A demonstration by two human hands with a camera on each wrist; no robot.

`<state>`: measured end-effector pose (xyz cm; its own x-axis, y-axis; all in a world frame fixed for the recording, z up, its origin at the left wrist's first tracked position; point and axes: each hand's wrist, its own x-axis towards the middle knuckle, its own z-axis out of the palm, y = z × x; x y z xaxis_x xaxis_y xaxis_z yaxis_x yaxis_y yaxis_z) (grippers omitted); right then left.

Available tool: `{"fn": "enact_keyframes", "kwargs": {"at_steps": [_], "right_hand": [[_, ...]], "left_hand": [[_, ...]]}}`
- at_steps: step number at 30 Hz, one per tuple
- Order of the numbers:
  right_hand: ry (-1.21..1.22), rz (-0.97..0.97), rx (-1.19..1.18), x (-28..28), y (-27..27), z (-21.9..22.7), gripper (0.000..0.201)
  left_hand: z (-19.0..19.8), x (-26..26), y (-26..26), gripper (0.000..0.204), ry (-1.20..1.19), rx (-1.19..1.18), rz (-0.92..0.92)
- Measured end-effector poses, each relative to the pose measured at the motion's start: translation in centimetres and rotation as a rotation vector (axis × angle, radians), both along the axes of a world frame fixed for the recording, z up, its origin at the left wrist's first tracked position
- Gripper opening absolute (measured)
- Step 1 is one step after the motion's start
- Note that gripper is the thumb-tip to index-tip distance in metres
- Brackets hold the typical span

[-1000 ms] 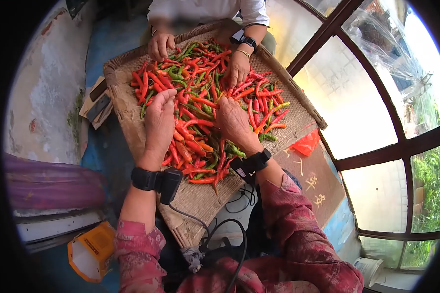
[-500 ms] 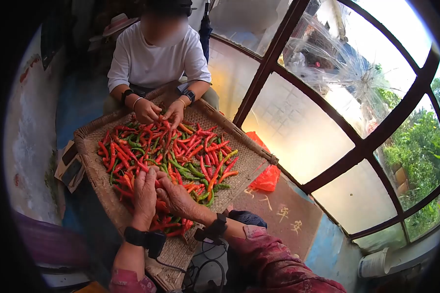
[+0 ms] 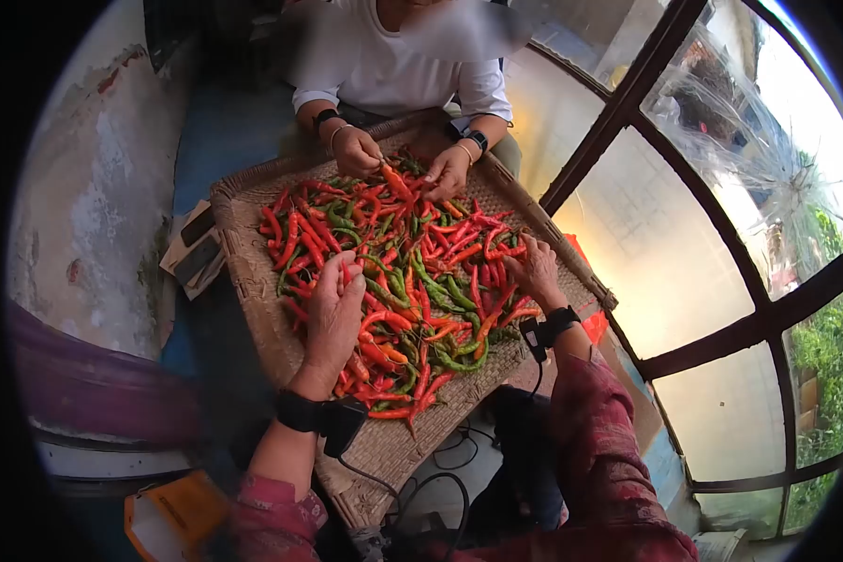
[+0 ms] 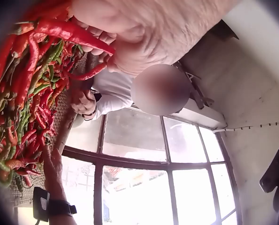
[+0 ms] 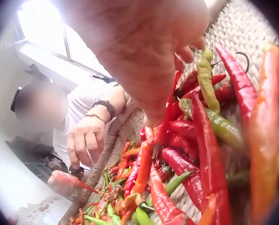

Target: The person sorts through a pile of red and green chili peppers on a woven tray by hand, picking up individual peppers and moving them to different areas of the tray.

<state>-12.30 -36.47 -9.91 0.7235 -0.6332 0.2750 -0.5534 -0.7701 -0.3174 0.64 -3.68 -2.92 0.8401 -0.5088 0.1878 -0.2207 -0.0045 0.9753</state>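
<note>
My left hand point(image 3: 333, 314) is over the left part of a heap of chili peppers point(image 3: 393, 328), curled around red chili peppers point(image 4: 76, 35) whose tips stick out past the palm. At the heap's right edge, my right hand point(image 3: 537, 273) reaches down with bent fingers. Its thumb and fingers pinch a red chili pepper point(image 5: 171, 105) among others lying there. Red, orange and green peppers are spread over a woven tray point(image 3: 482, 370) with a raised rim.
Across the tray a person in a white shirt point(image 3: 412, 66) holds an orange-red pepper point(image 3: 397, 184) between two hands. A framed window point(image 3: 702, 309) runs along the right, a rough wall point(image 3: 94, 215) along the left. Cables point(image 3: 440, 478) hang below the near corner.
My hands were together over the near left of the heap half a second ago. Now they are apart, the right one at the heap's right edge. The head view has shifted too.
</note>
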Motion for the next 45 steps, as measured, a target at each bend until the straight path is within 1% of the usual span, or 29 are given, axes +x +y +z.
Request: {"fn": "enact_keyframes", "kwargs": {"at_steps": [1, 2, 5, 9, 11, 12, 13, 15, 17, 19, 20, 21, 23, 24, 25, 27, 28, 29, 30, 31, 34, 35, 36, 37, 39, 40, 42, 43, 45], "right_hand": [[0.074, -0.047, 0.086, 0.4, -0.4, -0.1, 0.075], [0.143, -0.056, 0.156, 1.0, -0.8, -0.3, 0.082], [0.292, -0.045, 0.020, 2.6, 1.4, 0.4, 0.083], [0.105, 0.094, 0.012, 3.6, 0.5, -1.9, 0.077], [0.169, 0.097, 0.335, 3.8, 2.6, 0.3, 0.068], [0.121, 0.103, 0.351, 3.8, 3.7, 0.7, 0.059], [0.119, 0.093, 0.354, 3.8, 4.4, 0.2, 0.059], [-0.071, 0.299, 0.645, 4.0, 5.6, -1.2, 0.056], [-0.056, 0.266, 0.564, 4.1, 8.1, 0.7, 0.053], [-0.165, 0.403, 0.828, 3.8, 10.7, 3.0, 0.049], [-0.211, 0.483, 0.748, 3.5, 11.9, 4.0, 0.053], [-0.210, 0.477, 0.738, 3.3, 13.2, 4.6, 0.053], [-0.219, 0.430, 0.377, 2.8, 15.6, 5.2, 0.061], [-0.189, 0.430, 0.316, 2.4, 16.7, 5.4, 0.073], [-0.195, 0.426, 0.318, 1.9, 17.7, 5.8, 0.073], [-0.228, 0.552, 0.283, 1.0, 19.8, 6.9, 0.080], [-0.187, 0.591, 0.408, 0.6, 20.4, 7.5, 0.083], [-0.190, 0.592, 0.400, 0.5, 20.4, 7.1, 0.083], [-0.242, 0.627, 0.401, 0.3, 20.4, 6.2, 0.083], [-0.293, 0.659, 0.409, -0.1, 20.6, 5.8, 0.083], [-0.355, 0.595, 0.602, 0.1, 20.3, 4.9, 0.079], [-0.356, 0.548, 0.689, 0.4, 20.0, 4.7, 0.078], [-0.365, 0.553, 0.657, 0.5, 19.7, 4.4, 0.073], [-0.364, 0.549, 0.661, 0.7, 19.4, 4.3, 0.073], [-0.395, 0.563, 0.539, 1.6, 18.8, 3.8, 0.065], [-0.388, 0.562, 0.555, 1.9, 18.7, 4.0, 0.065], [-0.428, 0.567, 0.514, 1.6, 18.7, 4.8, 0.057], [-0.413, 0.481, 0.266, 1.5, 18.8, 5.0, 0.048], [-0.499, 0.421, -0.037, 1.7, 18.6, 5.8, 0.039]], "left_hand": [[-0.9, 0.4, -0.1, 0.037, -0.139, 0.046, 0.022], [-0.3, 0.4, 0.2, 0.039, -0.155, 0.084, -0.003], [0.8, -0.1, 0.4, 0.041, -0.082, 0.115, -0.056], [0.6, -0.2, 0.0, 0.034, -0.100, 0.114, -0.062], [0.7, -0.5, 0.1, 0.031, -0.117, 0.144, -0.088], [1.0, -0.6, 0.0, 0.030, -0.135, 0.166, -0.093], [1.2, -0.7, -0.1, 0.029, -0.154, 0.185, -0.096], [1.2, -1.3, -0.2, 0.029, -0.129, 0.182, -0.120], [0.7, -1.4, -0.6, 0.030, -0.124, 0.174, -0.125], [0.2, -1.6, -0.8, 0.039, -0.070, 0.181, -0.182], [-0.1, -2.1, -0.7, 0.039, -0.067, 0.182, -0.189], [-0.2, -2.4, -0.9, 0.047, 0.009, 0.158, -0.204], [-0.3, -2.9, -1.7, 0.054, 0.078, 0.118, -0.226], [-0.5, -3.1, -1.8, 0.061, 0.059, 0.092, -0.253], [-0.9, -3.2, -1.9, 0.067, 0.038, 0.074, -0.280], [-1.8, -2.7, -2.1, 0.063, -0.005, 0.050, -0.288], [-1.7, -2.6, -2.0, 0.059, -0.014, 0.070, -0.222], [-1.6, -2.3, -2.0, 0.054, -0.025, 0.085, -0.155], [-1.6, -1.8, -1.7, 0.048, 0.094, 0.129, -0.178], [-1.8, -1.9, -1.7, 0.041, 0.078, 0.055, -0.108], [-1.9, -1.1, -1.5, 0.034, 0.189, 0.079, -0.122], [-1.7, -1.1, -1.6, 0.033, 0.170, -0.018, -0.070], [-1.5, -1.1, -1.7, 0.036, 0.153, -0.116, -0.018], [-0.7, -1.2, -1.5, 0.036, 0.157, -0.112, -0.020], [1.6, -0.8, -0.5, 0.039, 0.104, 0.090, 0.038], [1.9, -0.4, -0.4, 0.041, 0.038, 0.072, 0.032], [1.8, 0.1, -0.5, 0.042, 0.130, -0.072, -0.037], [1.7, 0.2, -0.3, 0.045, 0.183, -0.140, -0.074], [2.2, 0.3, 0.0, 0.046, 0.291, -0.173, -0.104]]}}
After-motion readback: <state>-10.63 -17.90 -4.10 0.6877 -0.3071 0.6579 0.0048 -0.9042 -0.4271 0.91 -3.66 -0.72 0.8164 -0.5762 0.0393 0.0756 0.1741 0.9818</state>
